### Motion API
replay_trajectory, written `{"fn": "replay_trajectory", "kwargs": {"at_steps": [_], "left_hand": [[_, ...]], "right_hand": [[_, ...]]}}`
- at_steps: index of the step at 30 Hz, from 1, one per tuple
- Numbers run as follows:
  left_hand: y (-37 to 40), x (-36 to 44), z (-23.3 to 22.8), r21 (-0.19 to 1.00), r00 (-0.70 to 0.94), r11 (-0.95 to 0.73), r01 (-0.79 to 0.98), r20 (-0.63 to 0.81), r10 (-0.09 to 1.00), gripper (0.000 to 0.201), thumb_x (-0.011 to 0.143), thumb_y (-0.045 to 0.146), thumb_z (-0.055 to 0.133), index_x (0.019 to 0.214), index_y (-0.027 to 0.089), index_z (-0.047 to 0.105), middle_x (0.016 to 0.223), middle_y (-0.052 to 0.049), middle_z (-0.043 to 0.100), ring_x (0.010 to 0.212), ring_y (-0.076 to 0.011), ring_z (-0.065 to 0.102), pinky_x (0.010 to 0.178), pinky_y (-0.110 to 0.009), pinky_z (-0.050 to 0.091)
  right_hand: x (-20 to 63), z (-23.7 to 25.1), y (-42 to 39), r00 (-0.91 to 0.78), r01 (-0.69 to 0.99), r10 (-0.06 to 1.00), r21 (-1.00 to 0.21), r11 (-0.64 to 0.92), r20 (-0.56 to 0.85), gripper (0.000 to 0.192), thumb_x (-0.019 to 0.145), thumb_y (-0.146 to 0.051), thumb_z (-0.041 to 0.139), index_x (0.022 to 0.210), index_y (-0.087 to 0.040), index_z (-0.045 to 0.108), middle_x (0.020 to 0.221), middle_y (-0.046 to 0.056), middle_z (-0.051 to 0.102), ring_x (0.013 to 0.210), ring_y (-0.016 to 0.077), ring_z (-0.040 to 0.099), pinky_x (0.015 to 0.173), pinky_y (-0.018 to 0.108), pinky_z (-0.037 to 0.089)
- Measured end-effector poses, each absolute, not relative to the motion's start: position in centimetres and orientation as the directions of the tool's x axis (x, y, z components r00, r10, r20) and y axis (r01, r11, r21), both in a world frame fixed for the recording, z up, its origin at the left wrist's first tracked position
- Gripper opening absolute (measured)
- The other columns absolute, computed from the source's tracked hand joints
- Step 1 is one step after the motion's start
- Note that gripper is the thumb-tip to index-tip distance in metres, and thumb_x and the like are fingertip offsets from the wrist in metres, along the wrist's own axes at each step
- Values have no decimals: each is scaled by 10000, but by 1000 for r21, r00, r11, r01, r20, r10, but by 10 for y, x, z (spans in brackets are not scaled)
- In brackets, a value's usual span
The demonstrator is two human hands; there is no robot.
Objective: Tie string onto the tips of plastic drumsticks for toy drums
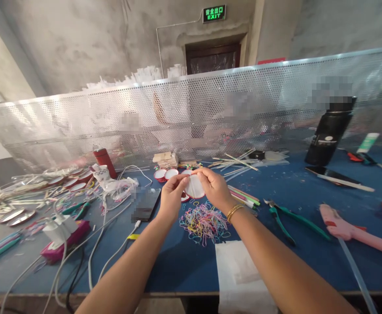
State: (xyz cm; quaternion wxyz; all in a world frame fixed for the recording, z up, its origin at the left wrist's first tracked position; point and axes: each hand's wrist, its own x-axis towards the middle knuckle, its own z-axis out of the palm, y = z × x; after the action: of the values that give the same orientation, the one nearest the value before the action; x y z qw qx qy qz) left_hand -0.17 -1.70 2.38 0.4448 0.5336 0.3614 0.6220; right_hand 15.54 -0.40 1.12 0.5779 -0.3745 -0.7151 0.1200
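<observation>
Between my two hands is a round white disc with a red rim (195, 187), its pale face turned toward me. My left hand (172, 194) pinches the disc's left edge. On the opposite side, my right hand (216, 188), with a gold bracelet at the wrist, grips the upper right edge. Just below lies a pile of small coloured rubber bands (204, 223). Behind the hands sit several round red pieces with white insides (171, 174), partly covered by the fingers. Several coloured sticks (243, 196) lie beside my right hand.
Green-handled pliers (285, 219) and a pink glue gun (346, 230) lie to the right, near a black bottle (328, 135). A phone (147, 205), white cables (102, 226) and a purple power strip (65, 244) are left. A perforated metal screen (184, 109) crosses behind.
</observation>
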Motion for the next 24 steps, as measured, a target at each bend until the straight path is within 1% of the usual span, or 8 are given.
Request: {"fn": "replay_trajectory", "kwargs": {"at_steps": [6, 9, 11, 14, 17, 20, 22, 24], "left_hand": [[-10, -5, 19, 909, -95, -404, -105, 395, 914, 465, 671, 527, 845, 937, 154, 767, 694, 1, 651, 532, -79, 452, 501, -229, 358], [-7, -7, 18, 898, -124, -431, -89, 419, 899, 439, 692, 513, 833, 943, 160, 761, 720, -10, 674, 546, -92, 484, 513, -237, 385], [-4, -8, 17, 899, -140, -427, -96, 412, 900, 432, 698, 508, 828, 952, 166, 755, 769, -21, 699, 568, -98, 506, 525, -238, 404], [-1, -10, 15, 914, -161, -386, -123, 365, 917, 453, 683, 509, 835, 968, 169, 742, 833, -30, 719, 609, -106, 537, 544, -236, 425], [1, -11, 14, 914, -175, -382, -136, 357, 918, 476, 670, 513, 843, 978, 166, 737, 880, -41, 726, 644, -113, 562, 556, -236, 437], [2, -12, 14, 900, -187, -412, -143, 384, 904, 472, 681, 507, 840, 987, 162, 735, 921, -55, 733, 681, -125, 585, 572, -241, 452], [2, -13, 16, 892, -212, -427, -147, 393, 895, 458, 687, 496, 839, 981, 160, 734, 912, -56, 731, 687, -126, 591, 579, -242, 457], [2, -15, 16, 883, -251, -440, -163, 394, 884, 446, 687, 483, 841, 977, 163, 730, 905, -51, 726, 685, -123, 592, 582, -239, 456]], "right_hand": [[157, 11, -4, -41, 367, 729, -669, 647, 683, 421, 1064, -458, 367, 1227, -233, 683, 997, 83, 759, 940, 236, 709, 807, 340, 537], [159, 13, -3, -30, 383, 765, -700, 603, 643, 407, 1039, -458, 393, 989, -215, 715, 733, 56, 690, 767, 224, 678, 707, 323, 515], [159, 15, -2, -10, 325, 809, -763, 558, 588, 359, 1008, -427, 435, 892, -210, 697, 685, 44, 659, 670, 197, 642, 632, 300, 490], [159, 19, -1, -12, 61, 924, -922, 382, 382, 262, 887, -264, 518, 1085, -208, 679, 998, 71, 742, 602, 143, 638, 538, 266, 468], [158, 21, -4, -132, -136, 970, -973, 189, 206, 569, 736, -155, 580, 1299, -240, 594, 1305, 93, 686, 578, 109, 653, 505, 253, 481], [159, 20, -9, -322, -142, 929, -979, 143, 183, 481, 737, -189, 669, 1216, -218, 644, 1099, 77, 753, 560, 109, 638, 511, 247, 490], [160, 19, -10, -413, -86, 893, -984, 157, 179, 260, 769, -285, 736, 1003, -177, 700, 836, 49, 745, 520, 101, 593, 508, 239, 474], [163, 18, -9, -419, -47, 887, -981, 191, 193, 255, 762, -393, 790, 812, -164, 688, 680, 18, 685, 503, 91, 557, 510, 231, 453]]}}
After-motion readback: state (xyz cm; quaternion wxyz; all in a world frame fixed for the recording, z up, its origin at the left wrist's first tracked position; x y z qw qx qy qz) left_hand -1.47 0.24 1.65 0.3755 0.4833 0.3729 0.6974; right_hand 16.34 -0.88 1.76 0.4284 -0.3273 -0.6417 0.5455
